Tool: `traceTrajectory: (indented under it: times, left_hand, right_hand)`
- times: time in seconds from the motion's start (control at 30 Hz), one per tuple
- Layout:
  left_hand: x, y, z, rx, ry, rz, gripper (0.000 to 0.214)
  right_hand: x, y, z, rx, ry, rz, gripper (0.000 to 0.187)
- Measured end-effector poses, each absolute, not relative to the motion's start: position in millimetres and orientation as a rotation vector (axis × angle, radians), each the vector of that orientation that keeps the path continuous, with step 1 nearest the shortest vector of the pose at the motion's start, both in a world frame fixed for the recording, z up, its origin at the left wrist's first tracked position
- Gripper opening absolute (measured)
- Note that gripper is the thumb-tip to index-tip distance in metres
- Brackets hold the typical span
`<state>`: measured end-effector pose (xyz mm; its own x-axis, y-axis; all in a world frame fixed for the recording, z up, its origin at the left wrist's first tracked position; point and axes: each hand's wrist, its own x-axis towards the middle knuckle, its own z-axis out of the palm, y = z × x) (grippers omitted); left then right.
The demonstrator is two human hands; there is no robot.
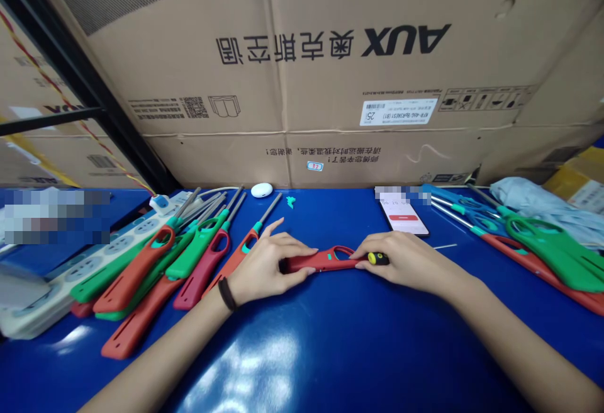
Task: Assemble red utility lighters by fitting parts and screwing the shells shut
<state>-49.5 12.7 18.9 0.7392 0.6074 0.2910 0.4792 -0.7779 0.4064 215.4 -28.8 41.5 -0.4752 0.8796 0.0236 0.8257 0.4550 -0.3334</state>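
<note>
A red gas lighter body [325, 261] with a finger loop lies crosswise between my hands, low over the blue table. My left hand [264, 262] is closed on its handle end, thumb in front and index finger raised. At its other end, my right hand [401, 258] pinches the lighter near the loop. Tucked in the right hand is a screwdriver with a yellow and black handle [378, 258]. A thin metal rod [446, 247] shows beyond that hand; its join to the handle is hidden. No long metal tube shows on this lighter.
Several red and green lighters [141, 274] lie left, over a white power strip [42, 296]. More lighters [552, 252] lie right, beside a pale cloth [547, 202]. A phone [403, 214], white case [261, 190] and small green piece [291, 201] sit before a cardboard box [302, 98].
</note>
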Motion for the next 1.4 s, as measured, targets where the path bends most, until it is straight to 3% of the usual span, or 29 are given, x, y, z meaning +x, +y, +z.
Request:
traceTrajectory:
  times: [1.4]
  left_hand:
    - [-54.7, 15.2, 28.4, 2.704, 0.891, 0.497, 0.024]
  right_hand:
    - [205.2, -31.0, 39.7, -1.395, -2.54, 0.326, 0.02]
